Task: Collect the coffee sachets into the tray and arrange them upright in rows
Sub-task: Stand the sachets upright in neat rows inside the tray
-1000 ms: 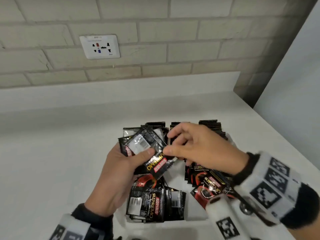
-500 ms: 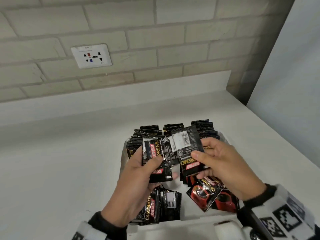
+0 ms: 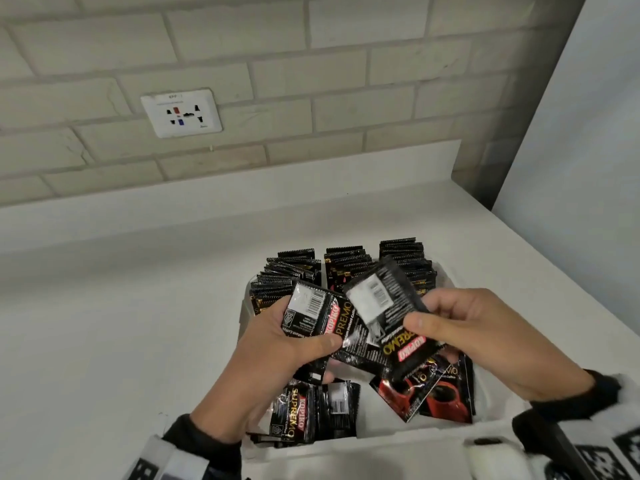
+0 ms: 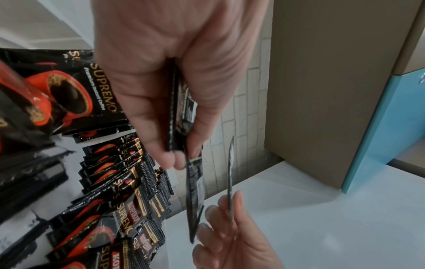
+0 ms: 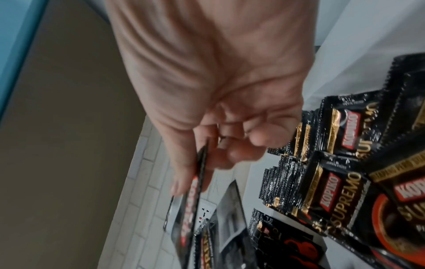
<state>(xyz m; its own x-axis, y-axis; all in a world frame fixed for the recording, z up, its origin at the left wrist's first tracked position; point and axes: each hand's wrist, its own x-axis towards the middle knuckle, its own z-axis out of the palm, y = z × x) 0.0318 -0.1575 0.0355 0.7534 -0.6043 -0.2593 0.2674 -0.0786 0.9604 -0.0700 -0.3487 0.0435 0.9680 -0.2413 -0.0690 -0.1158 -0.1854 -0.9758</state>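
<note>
The left hand [image 3: 273, 348] grips a small stack [image 3: 329, 327] of sachets, thumb across the printed back and fingers curled underneath; the left wrist view shows the stack edge-on, pinched between thumb and fingers. The right hand [image 3: 485, 341] pinches a single sachet [image 3: 391, 313] by its lower half, thumb on top, fingers behind. That sachet overlaps the right edge of the stack and tilts, its long axis running up and to the left, barcode end away from the person. In the left wrist view the sachet appears edge-on and apart from the stack, so the two are probably not yet pressed together.

Both hands hover over the tray [image 3: 398, 445], a white one on the white table [image 3: 138, 323]. At the tray's far side three rows [image 3: 349, 265] of sachets already stand upright, edges up, just beyond the hands. Loose sachets [image 3: 304, 417] lie flat in the near half, more of them [image 3: 436, 393] face up under the right hand.

The likely step is squaring the single sachet onto the stack, then standing the bundle in a row. What matters is that the rows lie straight ahead of and below the hands, and the right hand is nearer the middle and right rows. The sachet's long axis would need turning to match them.

Behind, a brick wall carries a socket [image 3: 180, 112].
</note>
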